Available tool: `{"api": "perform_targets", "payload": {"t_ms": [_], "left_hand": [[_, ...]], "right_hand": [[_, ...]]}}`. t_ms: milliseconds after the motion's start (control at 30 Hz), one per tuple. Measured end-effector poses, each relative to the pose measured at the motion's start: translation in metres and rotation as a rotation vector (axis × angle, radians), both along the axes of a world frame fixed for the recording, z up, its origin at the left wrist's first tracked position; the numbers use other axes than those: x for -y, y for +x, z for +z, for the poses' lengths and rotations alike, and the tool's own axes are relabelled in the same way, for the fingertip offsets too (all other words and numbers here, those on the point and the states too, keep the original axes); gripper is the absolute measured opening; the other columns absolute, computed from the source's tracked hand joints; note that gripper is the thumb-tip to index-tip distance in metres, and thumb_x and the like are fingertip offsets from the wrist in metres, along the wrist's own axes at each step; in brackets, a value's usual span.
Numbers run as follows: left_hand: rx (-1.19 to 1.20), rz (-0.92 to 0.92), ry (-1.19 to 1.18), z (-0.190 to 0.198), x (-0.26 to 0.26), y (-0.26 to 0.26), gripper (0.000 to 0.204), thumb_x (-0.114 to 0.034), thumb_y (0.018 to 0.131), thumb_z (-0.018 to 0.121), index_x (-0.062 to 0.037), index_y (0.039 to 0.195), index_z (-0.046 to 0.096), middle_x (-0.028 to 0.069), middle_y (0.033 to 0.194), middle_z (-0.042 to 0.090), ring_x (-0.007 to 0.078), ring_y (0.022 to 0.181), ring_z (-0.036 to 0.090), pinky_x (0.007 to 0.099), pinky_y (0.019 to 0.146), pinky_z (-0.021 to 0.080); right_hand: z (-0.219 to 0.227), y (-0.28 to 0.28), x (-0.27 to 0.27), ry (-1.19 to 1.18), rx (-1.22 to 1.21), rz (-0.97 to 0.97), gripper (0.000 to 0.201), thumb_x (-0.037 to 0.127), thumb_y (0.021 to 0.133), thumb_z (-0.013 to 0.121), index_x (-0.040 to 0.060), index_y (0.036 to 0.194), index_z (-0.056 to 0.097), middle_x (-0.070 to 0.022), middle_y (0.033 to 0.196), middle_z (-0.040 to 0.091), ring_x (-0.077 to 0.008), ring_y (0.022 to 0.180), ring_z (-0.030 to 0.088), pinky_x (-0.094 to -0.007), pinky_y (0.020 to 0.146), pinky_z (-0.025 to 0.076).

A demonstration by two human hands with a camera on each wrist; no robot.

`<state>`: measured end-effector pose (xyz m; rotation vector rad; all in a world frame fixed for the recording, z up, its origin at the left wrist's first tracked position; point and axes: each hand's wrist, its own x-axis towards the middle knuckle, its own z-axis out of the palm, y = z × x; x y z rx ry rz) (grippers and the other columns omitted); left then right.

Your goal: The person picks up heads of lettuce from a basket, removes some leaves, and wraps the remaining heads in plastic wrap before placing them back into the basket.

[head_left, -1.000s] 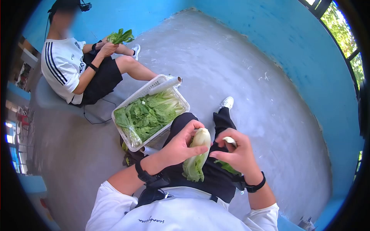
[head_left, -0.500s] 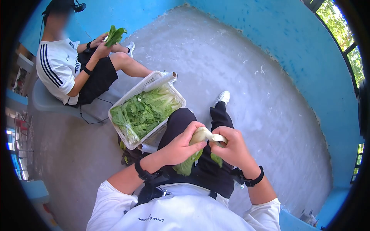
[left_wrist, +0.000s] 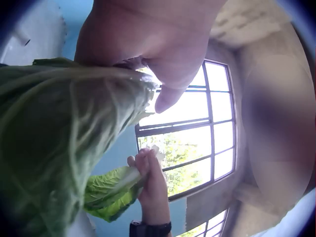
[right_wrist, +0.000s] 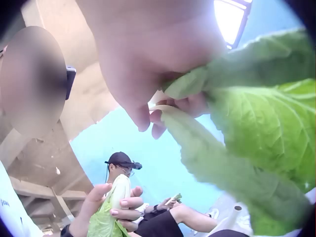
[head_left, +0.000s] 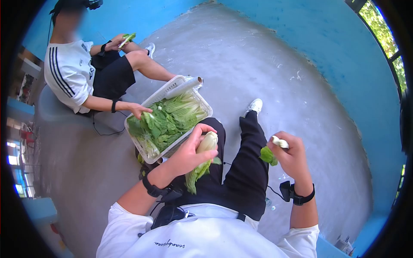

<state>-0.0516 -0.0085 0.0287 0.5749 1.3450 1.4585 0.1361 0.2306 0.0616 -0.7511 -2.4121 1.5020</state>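
Observation:
In the head view, my left hand (head_left: 185, 155) grips a small Chinese cabbage (head_left: 195, 175) above my lap, pale base up and leafy end hanging down. My right hand (head_left: 295, 155) is held out to the right, well apart from the cabbage. It pinches detached leaves by their white stems (head_left: 281, 142), with a green leaf end (head_left: 268, 156) hanging beside the fingers. Up close in the right wrist view, the leaves (right_wrist: 266, 128) fan out from the fingers. The left wrist view is largely filled by the cabbage (left_wrist: 44, 138) under my left hand.
A white plastic crate (head_left: 167, 89) of leafy greens (head_left: 165, 122) stands beyond my left knee, a roll of clear film (head_left: 185, 87) across its far end. Another person (head_left: 69, 71) sits at the left, one hand (head_left: 140, 110) over the greens, the other holding a leaf (head_left: 127, 40).
My right hand has pulled leaves off the cabbage and moved away to the right. My left hand shifted slightly left with the cabbage. The other person's arm now reaches into the crate.

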Motion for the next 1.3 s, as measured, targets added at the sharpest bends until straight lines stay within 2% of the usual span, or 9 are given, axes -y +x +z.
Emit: {"api": "perform_targets", "payload": {"t_ms": [133,267,367,467,567,733,1000,1133,1300], "left_hand": [[0.146,0.029,0.087,-0.006,0.003,0.012,0.046,0.0,0.091,0.071,-0.0117,0.116,0.035,0.0087,0.101,0.058,0.0126,0.079,0.061,0.0273,0.071,0.052],[0.205,0.014,0.102,-0.007,0.005,0.016,0.037,-0.001,0.092,0.071,-0.0095,0.115,0.043,0.0063,0.111,0.058,0.0156,0.105,0.063,0.0368,0.092,0.058],[0.216,0.049,0.034,-0.014,0.01,0.018,0.036,-0.006,0.095,0.07,-0.0053,0.127,0.054,0.0039,0.116,0.062,0.0114,0.111,0.061,0.0321,0.098,0.052],[0.333,0.106,0.078,-0.019,0.014,0.018,0.042,-0.009,0.097,0.068,-0.002,0.137,0.056,0.0029,0.12,0.063,0.0096,0.112,0.06,0.0294,0.1,0.049],[0.315,0.102,0.072,-0.025,0.019,0.021,0.046,-0.01,0.098,0.067,0.0007,0.141,0.054,0.0026,0.122,0.063,0.009,0.111,0.06,0.0293,0.101,0.048],[0.252,0.161,0.076,-0.026,0.027,0.028,0.041,-0.012,0.098,0.071,-0.0008,0.134,0.056,0.0015,0.119,0.065,0.0077,0.109,0.061,0.0262,0.097,0.049],[0.338,0.151,0.111,-0.028,0.033,0.031,0.038,-0.014,0.102,0.065,-0.0051,0.134,0.047,0.0064,0.124,0.065,0.0115,0.114,0.061,0.0308,0.101,0.047],[0.252,0.114,0.126,-0.043,0.032,0.03,0.035,-0.015,0.105,0.061,-0.0063,0.132,0.041,0.0071,0.114,0.066,0.0082,0.105,0.061,0.0284,0.089,0.05],[0.211,0.03,0.101,-0.048,0.032,0.024,0.035,-0.012,0.104,0.06,-0.0056,0.133,0.041,0.0077,0.111,0.066,0.0094,0.101,0.062,0.0286,0.085,0.051]], "right_hand": [[-0.006,0.007,0.016,-0.028,-0.099,0.128,0.009,0.007,0.083,0.079,0.0033,0.087,0.072,-0.0033,0.076,0.065,-0.0158,0.074,0.055,-0.0307,0.069,0.044],[-0.015,0.0,0.036,-0.051,-0.228,0.12,0.011,0.012,0.092,0.074,0.0022,0.089,0.07,-0.0039,0.075,0.064,-0.015,0.072,0.056,-0.0305,0.067,0.045],[-0.018,-0.005,0.046,-0.344,-0.121,0.058,0.009,0.01,0.095,0.068,0.0015,0.093,0.069,-0.0035,0.076,0.063,-0.0119,0.07,0.056,-0.0296,0.064,0.045],[-0.015,-0.011,0.053,-0.425,0.038,0.073,0.007,0.007,0.096,0.065,0.0005,0.096,0.068,-0.0038,0.078,0.064,-0.0099,0.068,0.057,-0.0281,0.063,0.046],[-0.018,-0.025,0.066,-0.24,-0.025,0.199,0.006,0.004,0.094,0.065,-0.0001,0.097,0.068,-0.0044,0.078,0.064,-0.0106,0.071,0.059,-0.0279,0.065,0.048],[-0.016,-0.043,0.086,-0.227,-0.018,0.18,0.026,0.01,0.08,0.084,0.0004,0.098,0.068,-0.0049,0.084,0.066,-0.0125,0.073,0.059,-0.028,0.067,0.048],[-0.016,-0.056,0.09,-0.28,0.141,0.144,0.029,0.012,0.081,0.085,-0.0002,0.102,0.07,0.002,0.082,0.064,-0.0041,0.065,0.049,-0.0235,0.058,0.042],[-0.029,-0.057,0.085,-0.373,0.159,0.18,0.025,0.01,0.083,0.084,0.001,0.103,0.071,0.0044,0.08,0.063,-0.0015,0.063,0.047,-0.0213,0.057,0.039],[-0.042,-0.054,0.081,-0.568,0.099,0.117,0.018,0.006,0.086,0.079,0.0016,0.1,0.068,0.005,0.079,0.06,-0.0006,0.067,0.046,-0.02,0.058,0.037]]}}
